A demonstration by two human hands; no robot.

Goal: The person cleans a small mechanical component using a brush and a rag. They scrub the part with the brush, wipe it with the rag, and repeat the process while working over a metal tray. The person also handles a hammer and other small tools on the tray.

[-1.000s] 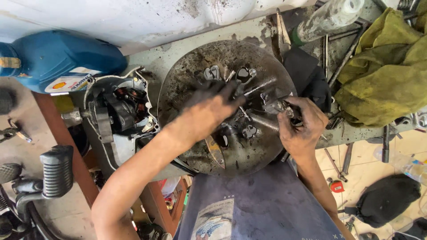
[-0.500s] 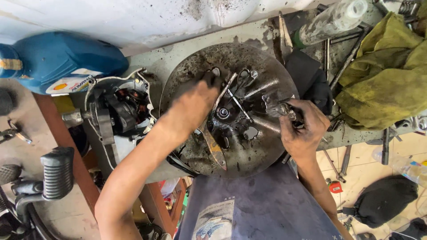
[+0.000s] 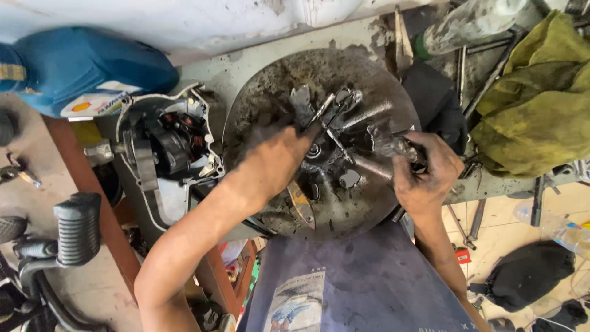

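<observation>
Left hand (image 3: 276, 161): yours, now back over the pan (image 3: 258, 104), fingers pinching a rod (image 3: 329, 110).
Right hand (image 3: 424, 175): still clamped on a metal part (image 3: 387, 144).

The left hand (image 3: 276, 163) has slid back toward the pan's (image 3: 258, 104) middle.

Both forearms are bare, with no sleeves, gloves, watch or rings in view. The left hand (image 3: 279, 161) and right hand (image 3: 425, 178) are smeared with dark grease, heaviest on the fingers (image 3: 307, 132) and knuckles. The lap is covered by dark blue-grey cloth (image 3: 362, 276) bearing a printed pictorial patch in pale tones near the lower edge.
</observation>
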